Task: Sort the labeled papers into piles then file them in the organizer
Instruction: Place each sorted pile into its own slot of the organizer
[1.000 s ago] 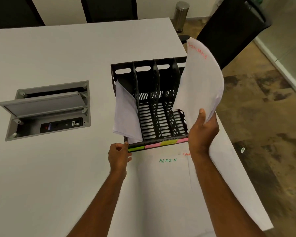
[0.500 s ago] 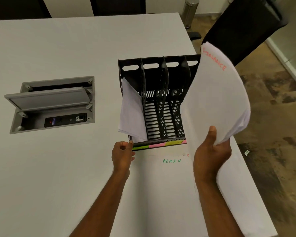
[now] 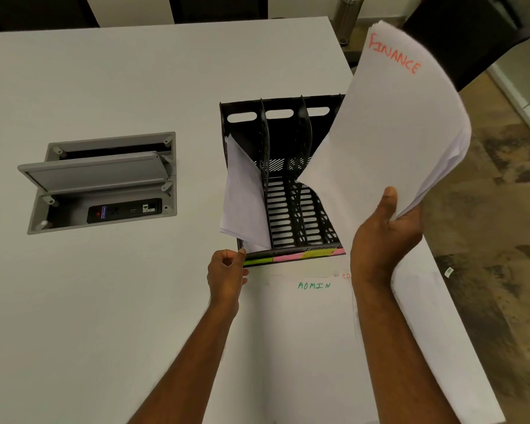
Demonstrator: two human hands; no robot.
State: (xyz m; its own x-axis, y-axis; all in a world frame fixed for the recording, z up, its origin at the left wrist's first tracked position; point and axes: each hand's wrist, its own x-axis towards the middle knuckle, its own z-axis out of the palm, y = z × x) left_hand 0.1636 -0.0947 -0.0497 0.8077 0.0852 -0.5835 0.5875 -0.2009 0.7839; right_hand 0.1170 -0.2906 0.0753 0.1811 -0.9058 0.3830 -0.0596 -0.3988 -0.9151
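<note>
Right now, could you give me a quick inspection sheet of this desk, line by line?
Surface: white table, with an open grey floor box set into it.
Job's things: black organizer, one paper bundle in its leftmost slot; FINANCE stack held up; ADMIN pile lying flat near the organizer.
Clutter: nothing seen.
Hands: left hand at the organizer's front corner; right hand gripping the FINANCE stack.
Cables: nothing seen.
Surroundings: black chair, metal bin, patterned floor.

Right hand raised, fingers clamped (thumb on top); left hand loosely curled, low.
</note>
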